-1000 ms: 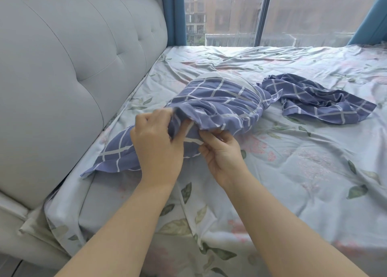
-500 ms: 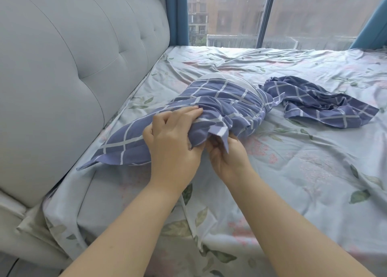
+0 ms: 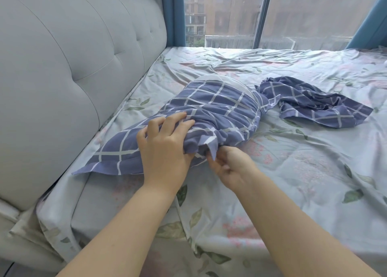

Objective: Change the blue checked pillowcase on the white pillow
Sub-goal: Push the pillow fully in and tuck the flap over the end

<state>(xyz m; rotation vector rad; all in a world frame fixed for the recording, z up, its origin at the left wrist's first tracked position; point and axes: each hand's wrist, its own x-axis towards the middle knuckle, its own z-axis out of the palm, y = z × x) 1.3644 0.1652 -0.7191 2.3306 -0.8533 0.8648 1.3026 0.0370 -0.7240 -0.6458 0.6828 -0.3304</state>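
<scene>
A bed (image 3: pixel 293 172) under a pale leaf-and-flower sheet (image 3: pixel 314 193) fills the scene, with a grey tufted headboard (image 3: pixel 73 67) on the left and a window (image 3: pixel 230 15) with blue curtains (image 3: pixel 178 15) at the far side. The blue checked pillowcase (image 3: pixel 209 107) lies bunched over the white pillow (image 3: pixel 236 82), which peeks out at the far end. The left hand (image 3: pixel 163 146) grips the gathered cloth from above. The right hand (image 3: pixel 228 163), just beside it, pinches the near hem. A second checked pillowcase (image 3: pixel 314 105) lies crumpled to the right.
</scene>
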